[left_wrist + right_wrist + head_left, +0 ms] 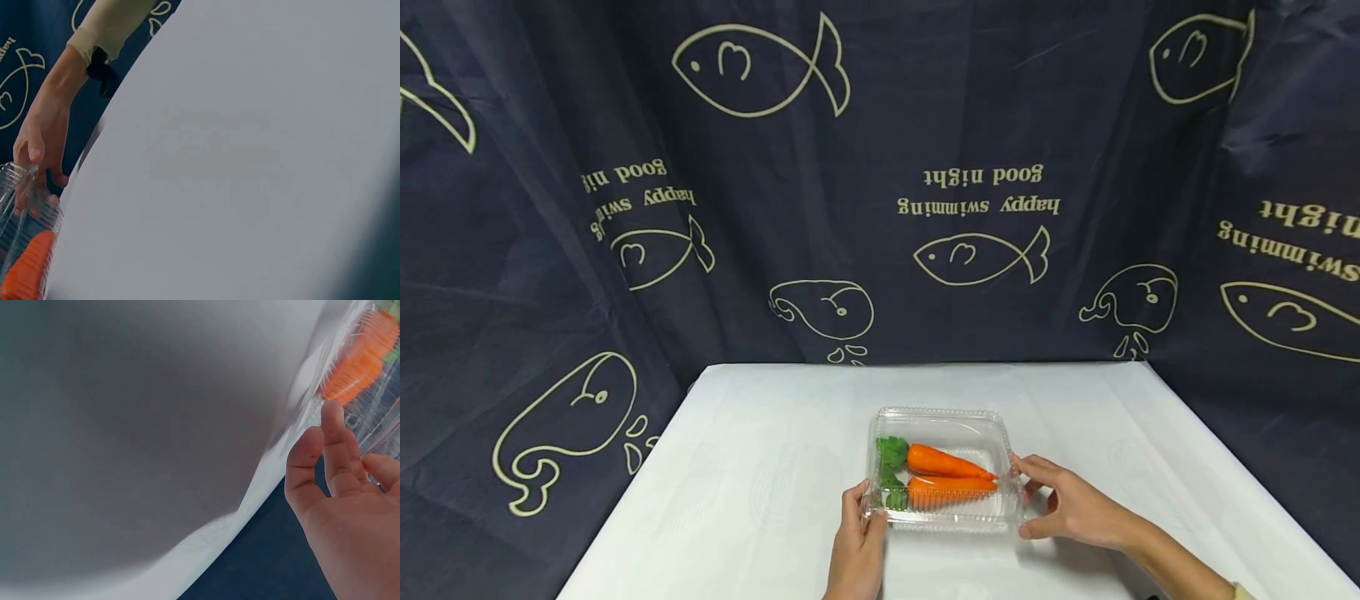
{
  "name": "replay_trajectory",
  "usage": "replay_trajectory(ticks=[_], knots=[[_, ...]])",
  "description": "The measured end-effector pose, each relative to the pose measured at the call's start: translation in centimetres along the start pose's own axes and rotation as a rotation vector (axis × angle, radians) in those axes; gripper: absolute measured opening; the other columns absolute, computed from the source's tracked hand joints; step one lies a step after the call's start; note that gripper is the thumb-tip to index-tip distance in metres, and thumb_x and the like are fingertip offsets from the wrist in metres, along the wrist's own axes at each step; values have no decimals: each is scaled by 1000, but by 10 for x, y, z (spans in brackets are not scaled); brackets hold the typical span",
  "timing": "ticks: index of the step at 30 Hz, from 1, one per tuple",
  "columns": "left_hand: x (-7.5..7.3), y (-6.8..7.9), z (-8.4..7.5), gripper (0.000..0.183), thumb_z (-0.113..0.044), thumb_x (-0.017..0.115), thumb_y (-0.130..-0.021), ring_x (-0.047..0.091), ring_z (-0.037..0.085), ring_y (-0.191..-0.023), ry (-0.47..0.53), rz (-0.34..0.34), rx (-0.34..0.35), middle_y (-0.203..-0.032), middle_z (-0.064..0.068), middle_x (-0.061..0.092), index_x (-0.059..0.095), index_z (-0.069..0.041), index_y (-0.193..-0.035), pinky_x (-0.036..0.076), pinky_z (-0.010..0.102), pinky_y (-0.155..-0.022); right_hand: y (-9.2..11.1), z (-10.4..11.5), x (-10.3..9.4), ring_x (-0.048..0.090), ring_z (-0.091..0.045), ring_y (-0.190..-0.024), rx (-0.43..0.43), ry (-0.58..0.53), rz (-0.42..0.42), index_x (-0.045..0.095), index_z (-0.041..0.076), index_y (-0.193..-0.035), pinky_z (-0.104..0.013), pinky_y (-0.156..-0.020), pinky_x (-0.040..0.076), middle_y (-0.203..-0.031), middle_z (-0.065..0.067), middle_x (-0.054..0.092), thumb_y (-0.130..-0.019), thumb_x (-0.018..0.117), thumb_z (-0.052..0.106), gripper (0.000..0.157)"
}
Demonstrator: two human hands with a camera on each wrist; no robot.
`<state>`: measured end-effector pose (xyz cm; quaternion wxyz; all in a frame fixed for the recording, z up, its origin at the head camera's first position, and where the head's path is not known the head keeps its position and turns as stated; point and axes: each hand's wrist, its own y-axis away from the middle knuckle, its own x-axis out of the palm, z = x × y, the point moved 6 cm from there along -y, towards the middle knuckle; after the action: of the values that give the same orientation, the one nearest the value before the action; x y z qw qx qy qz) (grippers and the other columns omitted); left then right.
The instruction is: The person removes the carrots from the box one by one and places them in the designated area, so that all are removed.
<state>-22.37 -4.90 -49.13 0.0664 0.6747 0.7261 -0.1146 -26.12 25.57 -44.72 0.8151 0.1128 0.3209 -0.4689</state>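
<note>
A clear plastic clamshell container (940, 414) is held above the white table in the head view. Through its walls show two orange carrots, an upper carrot (946, 461) and a lower carrot (947, 490), with green leafy tops (892, 452) at the left. My left hand (859, 542) grips the container's front left corner, thumb at the front. On the opposite side my right hand (1071, 504) holds the right wall between fingertips and thumb. In the right wrist view, curled fingers (337, 450) lie against the plastic. The left wrist view does not show my left hand.
A white table (760, 442) lies under the container. Dark blue fabric (880, 167) printed with fish and words hangs behind it and along both sides. A pale sleeve (115, 28) covers the right forearm.
</note>
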Motion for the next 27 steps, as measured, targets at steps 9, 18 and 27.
replay_trajectory(ticks=[9, 18, 27], knots=[[-1, 0, 6, 44, -20, 58, -101, 55, 35, -132, -3, -3, -24, -146, 20, 50, 41, -14, -141, 50, 40, -96, 1, -3, 4, 56, -10, -99, 2, 5, 1, 31, -5, -154, -27, -66, 51, -135, -22, 51, -81, 85, 25, 96], [-1, -8, 9, 50, -23, 57, -103, 41, 43, -141, 208, 219, 13, -160, 31, 27, 27, -13, -142, 41, 52, -109, 1, -5, 1, 55, -9, -101, 38, 0, 20, 31, -2, -155, -28, -69, 50, -140, -22, 48, -81, 85, 26, 96], [0, -12, 6, 62, -22, 62, -100, 48, 38, -137, 332, 250, -25, -163, 28, 21, 24, -17, -150, 48, 34, -102, -1, -3, -1, 55, -5, -101, 14, 14, 6, 32, -4, -154, -28, -68, 51, -138, -21, 50, -80, 85, 26, 96]])
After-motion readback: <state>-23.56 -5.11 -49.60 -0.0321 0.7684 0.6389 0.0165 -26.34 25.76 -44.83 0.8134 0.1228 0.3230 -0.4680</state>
